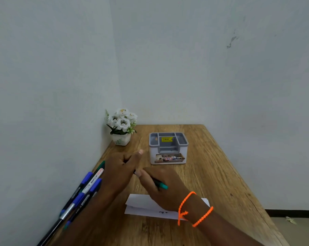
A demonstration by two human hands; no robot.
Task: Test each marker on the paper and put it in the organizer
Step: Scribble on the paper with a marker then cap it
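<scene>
The right hand point(160, 189) is gripping a teal marker point(161, 185) above the paper point(143, 205); the left hand point(121, 167) is pinching its far end, probably uncapping. Next, testing; the organizer point(168, 148) is waiting at twelve o'clock.

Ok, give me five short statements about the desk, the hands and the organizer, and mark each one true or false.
1. The right hand holds a marker with a teal end. True.
2. The organizer already holds several markers. False: no marker shows in its compartments.
3. The spare markers lie along the left edge of the desk, by the wall. True.
4. The flower pot stands to the right of the organizer. False: it stands to its left, in the corner.
5. The paper is blank. False: small dark marks show on it, near the right wrist.
</scene>
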